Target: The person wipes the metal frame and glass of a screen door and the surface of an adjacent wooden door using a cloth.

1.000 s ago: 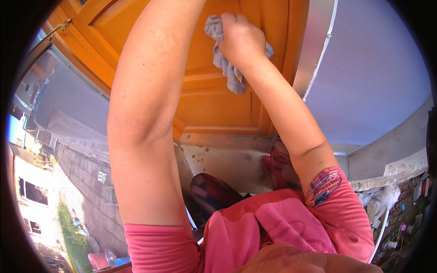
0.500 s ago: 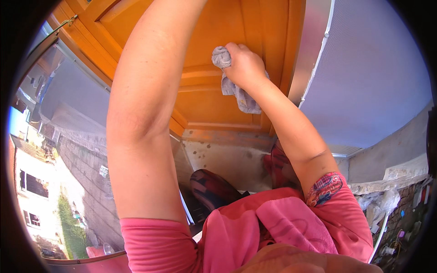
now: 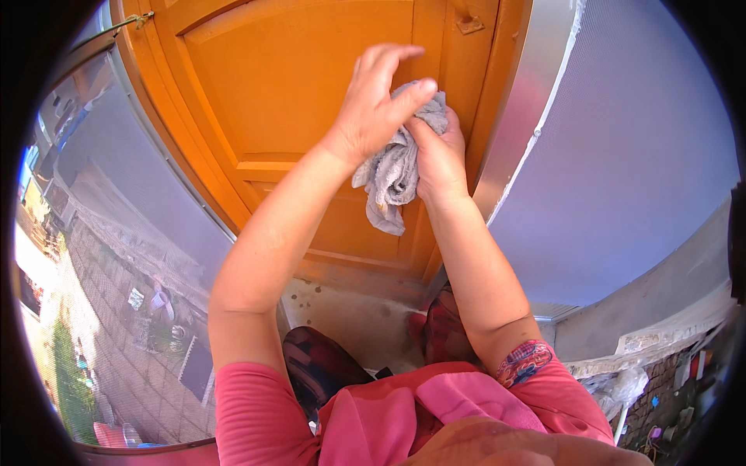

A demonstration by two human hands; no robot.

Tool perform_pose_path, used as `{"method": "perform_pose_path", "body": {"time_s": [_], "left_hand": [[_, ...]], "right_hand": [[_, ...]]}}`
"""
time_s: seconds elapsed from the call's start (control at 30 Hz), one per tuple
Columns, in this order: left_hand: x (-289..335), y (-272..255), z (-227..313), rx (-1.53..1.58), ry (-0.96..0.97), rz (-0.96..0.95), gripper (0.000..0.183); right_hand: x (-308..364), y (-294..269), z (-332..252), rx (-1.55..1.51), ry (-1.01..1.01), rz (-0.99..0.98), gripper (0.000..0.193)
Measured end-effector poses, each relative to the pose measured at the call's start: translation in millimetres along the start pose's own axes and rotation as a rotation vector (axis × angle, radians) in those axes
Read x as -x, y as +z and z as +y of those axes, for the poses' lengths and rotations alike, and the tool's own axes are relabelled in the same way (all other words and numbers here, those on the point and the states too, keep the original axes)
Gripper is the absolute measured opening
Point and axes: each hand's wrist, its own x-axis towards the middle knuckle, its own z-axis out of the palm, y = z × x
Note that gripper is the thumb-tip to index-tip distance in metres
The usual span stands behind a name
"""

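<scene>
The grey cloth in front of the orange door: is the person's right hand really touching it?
Touching. The head view shows the right hand gripping the grey cloth, its thumb lying against the folds.

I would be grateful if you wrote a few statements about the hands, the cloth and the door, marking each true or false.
1. The right hand holds a gray cloth. True.
2. The left hand is clenched into a fist. False: it is open.
3. The door is blue. False: it is orange.
4. Both sleeves are pink. True.
5. The gray cloth is spread flat. False: it is bunched up.
</scene>
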Motion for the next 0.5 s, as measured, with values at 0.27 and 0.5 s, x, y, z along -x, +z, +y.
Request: {"method": "perform_pose_path", "body": {"time_s": [0.27, 0.5], "left_hand": [[69.4, 13.3, -12.6, 0.631, -0.271, -0.113, 0.100], [89.5, 18.5, -8.8, 0.535, -0.401, 0.218, 0.057]], "right_hand": [[15.1, 15.5, -25.0, -0.092, 0.080, -0.113, 0.056], [58.2, -8.9, -29.5, 0.947, -0.311, -0.358, 0.090]]}}
